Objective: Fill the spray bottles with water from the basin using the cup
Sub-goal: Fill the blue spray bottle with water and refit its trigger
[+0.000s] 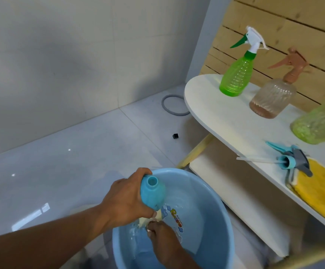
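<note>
Blue bottle [152, 193]: uncapped, mouth open and facing up, held over the near-left part of the basin [212, 191]. The left hand [126, 202] is wrapped round its body, a full grip closed on the bottle.

Cup [158, 215]: pale, mostly hidden, seen low in the basin just below the blue bottle. The right hand [163, 239] is curled at it, inside the basin; a closed grip on the cup is indicated, though the fingers are largely hidden.

Basin: light blue, round, standing on the floor [70, 156] beside the worktop [206, 105]; water and a coloured sticker are seen inside.

Green bottle [236, 74]: upright with white-and-green sprayer fitted, near the rounded far end of the worktop.

Brown bottle [273, 100]: upright, sprayer fitted, partly filled, just beside the green bottle.

Second green bottle [318, 123]: at the right edge, partly cut off.

Blue sprayer head [287, 158]: lying loose on the worktop, tube over the near edge.

Yellow cloth [320, 187]: flat, touching the sprayer head.

Grey ring [174, 104] and small black cube [175, 136]: on the floor, well apart from the basin.
</note>
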`<state>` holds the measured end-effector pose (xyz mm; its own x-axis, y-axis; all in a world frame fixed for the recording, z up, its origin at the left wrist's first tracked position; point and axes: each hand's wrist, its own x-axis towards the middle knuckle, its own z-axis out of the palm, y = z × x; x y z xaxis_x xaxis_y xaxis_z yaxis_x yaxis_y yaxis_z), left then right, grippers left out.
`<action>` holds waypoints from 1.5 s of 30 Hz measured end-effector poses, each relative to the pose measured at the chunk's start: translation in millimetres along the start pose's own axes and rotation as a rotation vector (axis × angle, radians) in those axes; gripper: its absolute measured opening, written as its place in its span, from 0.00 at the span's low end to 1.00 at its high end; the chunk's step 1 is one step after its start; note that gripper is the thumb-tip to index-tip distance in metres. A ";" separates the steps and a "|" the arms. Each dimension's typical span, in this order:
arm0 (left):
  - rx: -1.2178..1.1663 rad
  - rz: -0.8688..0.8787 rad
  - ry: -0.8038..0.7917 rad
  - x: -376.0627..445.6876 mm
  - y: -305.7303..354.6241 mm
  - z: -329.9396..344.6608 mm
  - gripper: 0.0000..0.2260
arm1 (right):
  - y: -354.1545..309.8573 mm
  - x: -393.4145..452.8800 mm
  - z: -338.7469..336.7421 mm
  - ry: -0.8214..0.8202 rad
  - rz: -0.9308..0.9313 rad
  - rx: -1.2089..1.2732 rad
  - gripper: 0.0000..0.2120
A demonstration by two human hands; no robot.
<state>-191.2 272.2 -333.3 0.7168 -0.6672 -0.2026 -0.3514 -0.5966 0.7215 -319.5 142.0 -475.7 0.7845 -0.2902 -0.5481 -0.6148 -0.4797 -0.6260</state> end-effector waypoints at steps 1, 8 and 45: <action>-0.003 0.000 0.002 -0.1 0.6 -0.4 0.40 | -0.8 -3.5 -1.4 0.030 -0.007 0.074 0.07; 0.007 -0.035 0.008 -7.5 1.3 -3.0 0.42 | -6.6 -23.2 -36.1 0.144 0.265 0.843 0.08; 0.138 -0.026 -0.091 -7.0 6.6 8.9 0.47 | -112.1 -131.8 -177.9 0.644 -0.445 0.520 0.14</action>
<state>-203.9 269.1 -333.0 0.6711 -0.6849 -0.2838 -0.4172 -0.6654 0.6191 -339.4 86.7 -234.6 0.7546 -0.6458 0.1162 -0.0845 -0.2712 -0.9588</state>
